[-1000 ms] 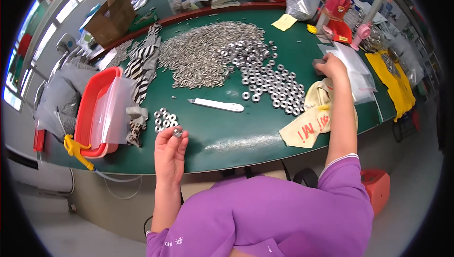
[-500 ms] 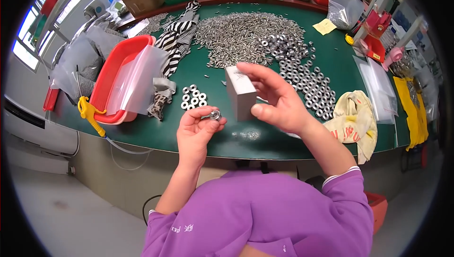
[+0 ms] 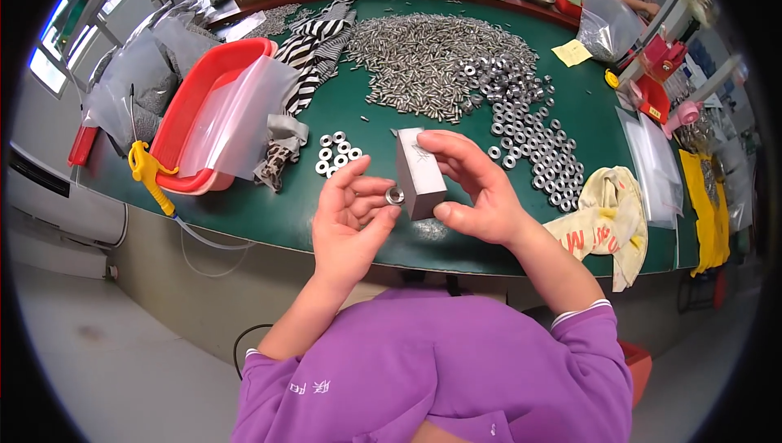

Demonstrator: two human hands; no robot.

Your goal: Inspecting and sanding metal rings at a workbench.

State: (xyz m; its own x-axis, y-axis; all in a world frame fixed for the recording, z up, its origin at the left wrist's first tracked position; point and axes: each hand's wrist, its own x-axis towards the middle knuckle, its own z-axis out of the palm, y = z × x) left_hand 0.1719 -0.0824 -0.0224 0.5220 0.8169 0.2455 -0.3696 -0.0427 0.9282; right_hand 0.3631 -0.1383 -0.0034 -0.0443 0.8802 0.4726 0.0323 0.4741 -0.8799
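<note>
My right hand (image 3: pixel 485 200) grips a grey rectangular block (image 3: pixel 421 174), fingers over its top and thumb at its lower end, holding it upright above the near part of the table. A small shiny metal ring (image 3: pixel 395 195) is held at the fingertips of my left hand (image 3: pixel 349 223), right beside the block's left face; whether the two touch, I cannot tell. Just beyond my left hand lies a small cluster of loose metal rings (image 3: pixel 327 154). Past my right hand, many similar rings (image 3: pixel 533 149) spread over the green table (image 3: pixel 269 211).
A large heap of small metal pins (image 3: pixel 440 60) covers the table's far middle. At left are a red basin (image 3: pixel 175 145) with plastic sheets, a striped cloth (image 3: pixel 301 76) and a yellow air gun (image 3: pixel 151 178). A cream cloth (image 3: pixel 607 215) hangs over the right front edge. Another person sits far right.
My left hand has moved right with the ring, up to the block, and its fingers have spread somewhat. The block has shifted slightly right and nearer. The whole view has shifted a little.
</note>
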